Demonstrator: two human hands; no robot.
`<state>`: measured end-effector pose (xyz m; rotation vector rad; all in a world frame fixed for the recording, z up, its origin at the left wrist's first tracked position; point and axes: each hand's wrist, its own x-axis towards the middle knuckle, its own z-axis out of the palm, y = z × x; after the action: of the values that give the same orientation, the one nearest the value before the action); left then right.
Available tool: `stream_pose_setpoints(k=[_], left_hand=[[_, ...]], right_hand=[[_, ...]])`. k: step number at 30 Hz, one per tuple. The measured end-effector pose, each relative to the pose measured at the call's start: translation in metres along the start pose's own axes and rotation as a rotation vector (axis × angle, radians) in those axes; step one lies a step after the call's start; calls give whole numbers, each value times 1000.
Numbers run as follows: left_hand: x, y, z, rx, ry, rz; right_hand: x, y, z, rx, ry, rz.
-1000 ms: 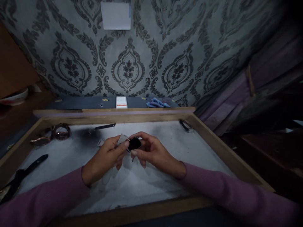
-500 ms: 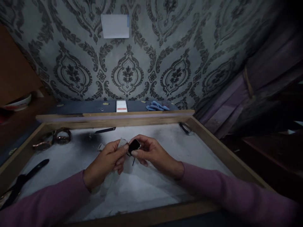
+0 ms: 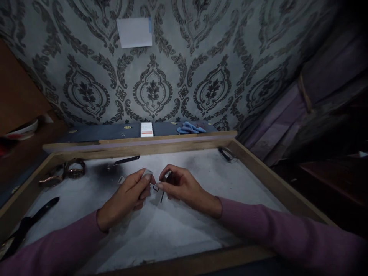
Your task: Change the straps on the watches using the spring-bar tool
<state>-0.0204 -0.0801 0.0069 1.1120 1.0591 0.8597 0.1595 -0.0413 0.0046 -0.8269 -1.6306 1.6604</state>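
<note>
My right hand (image 3: 186, 188) pinches a small dark watch case (image 3: 168, 175) with a shiny metal edge, tilted on its side between thumb and fingers. My left hand (image 3: 126, 196) is closed on a thin whitish piece (image 3: 147, 172) whose material I cannot make out. A narrow gap separates the two hands, above the white floor of a wooden tray (image 3: 258, 178). Below my right fingertips lie a dark curved strip (image 3: 155, 188) and a thin dark stick (image 3: 162, 197). Beside my left hand is a small pale frame (image 3: 120, 179).
Brown metal watches (image 3: 75, 168) sit in the tray's far left corner, a black-strapped watch (image 3: 34, 214) at near left. A dark flat blade (image 3: 126, 160) lies at the back, another watch (image 3: 227, 155) far right. Behind the tray are a phone-like screen (image 3: 147, 129) and a blue cloth (image 3: 190, 127).
My hands have drawn slightly apart. The watch case has turned from showing its flat black face to showing its metal edge. The view has shifted a little.
</note>
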Motion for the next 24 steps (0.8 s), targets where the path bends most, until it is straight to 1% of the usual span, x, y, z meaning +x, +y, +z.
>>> stream_pose_setpoints(k=[3, 5, 11, 14, 18, 22, 24], left_hand=[[-3, 1, 3, 60, -63, 32], [-4, 1, 4, 58, -84, 27], [-3, 1, 4, 39, -81, -48], [-4, 0, 3, 48, -54, -85], [-5, 5, 4, 57, 21, -143], [-5, 12, 7, 15, 105, -223], [-5, 13, 8, -20, 133, -242]], right_hand=[[-1, 4, -2, -49, -13, -27], [-1, 7, -3, -67, -29, -23], [-1, 8, -4, -64, -49, -42], [-1, 7, -5, -64, -79, -26], [-3, 8, -5, 2, -124, 2], [-8, 7, -2, 115, -95, 80], [-10, 7, -1, 186, -73, 112]])
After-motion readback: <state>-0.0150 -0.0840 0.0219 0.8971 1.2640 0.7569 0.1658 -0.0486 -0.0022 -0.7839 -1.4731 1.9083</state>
